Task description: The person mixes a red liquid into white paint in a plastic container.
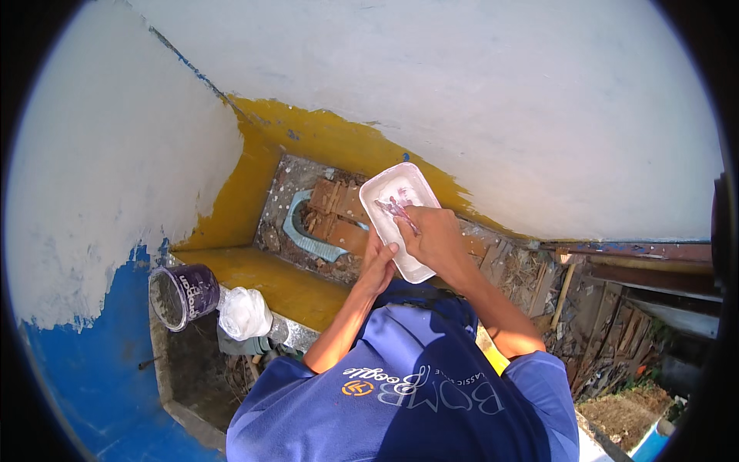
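Observation:
My left hand (376, 263) is closed on the near left edge of a shallow white tray (418, 270), which is tilted in front of my chest. White, paste-like stuff (400, 187) with pinkish-purple streaks coats the tray's inside. My right hand (433, 237) reaches over the right rim, its fingers closed round a thin, paint-smeared tool (394, 209). The tool's tip lies in the paste; its exact kind is hidden by my fingers and the smears.
White walls (493, 100) meet in a corner above a yellow band (315, 131). Below lie a light-blue squat toilet pan (317, 246), wooden boards (344, 202) and rubble. At left, a dark purple bucket (198, 290) lies tipped beside a white plastic bag (245, 314) on a ledge.

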